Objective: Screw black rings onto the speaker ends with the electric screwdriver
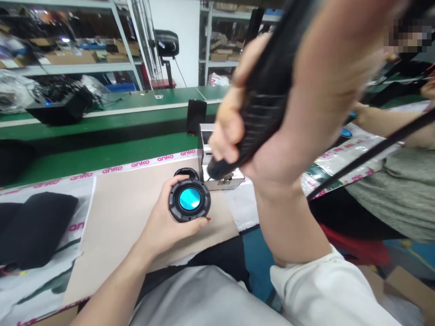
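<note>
My left hand [166,226] is wrapped round the edge of a round black speaker-like part [172,206] with a shiny blue disc in its middle, facing up. Just behind it lies another black round part [180,171], mostly hidden. High on the right, close to the camera, my right hand [285,136] grips a black electric screwdriver [263,106] with a ribbed handle, slanting down. Its lower end is over a small metal box [231,184], which looks like a screw feeder; the hand hides much of this box.
Brown cardboard [118,226] covers the bench before me. A black fabric-like piece [50,226] lies left. Behind runs a green conveyor belt [102,149], with a dark case of cables [61,102] beyond it. A co-worker's arm [384,120] and a black strap [370,156] are at right.
</note>
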